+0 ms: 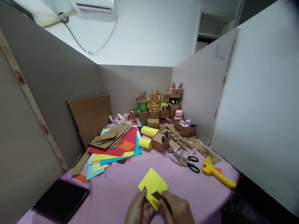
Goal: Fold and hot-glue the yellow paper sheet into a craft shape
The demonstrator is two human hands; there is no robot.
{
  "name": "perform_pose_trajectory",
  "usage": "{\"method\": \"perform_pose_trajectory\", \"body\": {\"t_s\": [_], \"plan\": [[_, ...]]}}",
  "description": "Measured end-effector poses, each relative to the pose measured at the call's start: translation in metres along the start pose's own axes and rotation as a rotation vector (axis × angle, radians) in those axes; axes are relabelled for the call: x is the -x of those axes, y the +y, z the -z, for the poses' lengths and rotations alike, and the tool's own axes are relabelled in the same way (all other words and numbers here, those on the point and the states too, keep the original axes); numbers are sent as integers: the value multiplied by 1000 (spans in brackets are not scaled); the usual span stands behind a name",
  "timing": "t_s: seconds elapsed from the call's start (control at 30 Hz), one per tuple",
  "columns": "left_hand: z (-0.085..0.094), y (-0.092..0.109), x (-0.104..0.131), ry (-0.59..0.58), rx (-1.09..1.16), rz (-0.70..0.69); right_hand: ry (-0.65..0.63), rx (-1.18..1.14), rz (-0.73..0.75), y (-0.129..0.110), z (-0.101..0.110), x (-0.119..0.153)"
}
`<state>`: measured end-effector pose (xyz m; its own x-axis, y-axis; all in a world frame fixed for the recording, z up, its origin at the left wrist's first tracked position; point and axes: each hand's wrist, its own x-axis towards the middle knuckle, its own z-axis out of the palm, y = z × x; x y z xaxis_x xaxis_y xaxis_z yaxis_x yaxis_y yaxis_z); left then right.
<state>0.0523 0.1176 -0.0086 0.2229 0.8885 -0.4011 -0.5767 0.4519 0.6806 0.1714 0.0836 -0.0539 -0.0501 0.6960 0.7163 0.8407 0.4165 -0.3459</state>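
Note:
Near the front edge of the pink-covered table [116, 199], my left hand [139, 207] grips a piece of yellow paper [150, 180] by its lower edge, thumb on top. The paper has a crease or seam on its right side. My right hand [177, 207] is closed around a small dark brown strip [157, 195], whose tip lies over the lower part of the paper. Beyond the hands sit a cardboard box head with dark ears [160, 142] and two rolled yellow paper pieces [145, 143].
Black-handled scissors [192, 163] and a yellow glue gun [217, 174] lie on the right. Stacked colored paper [93, 169] and cardboard pieces [109, 137] are at left, behind a black tablet [62, 199]. Cardboard animal figures [154, 99] stand at the back.

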Motion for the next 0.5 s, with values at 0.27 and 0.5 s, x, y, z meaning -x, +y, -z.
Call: {"method": "perform_pose_trajectory", "body": {"t_s": [0.27, 0.5], "plan": [[5, 5, -2, -4, 65, 68, 3, 147, -228, 25, 15, -22], [8, -2, -8, -14, 81, 36, 56, -3, -177, 14, 6, -10]]}}
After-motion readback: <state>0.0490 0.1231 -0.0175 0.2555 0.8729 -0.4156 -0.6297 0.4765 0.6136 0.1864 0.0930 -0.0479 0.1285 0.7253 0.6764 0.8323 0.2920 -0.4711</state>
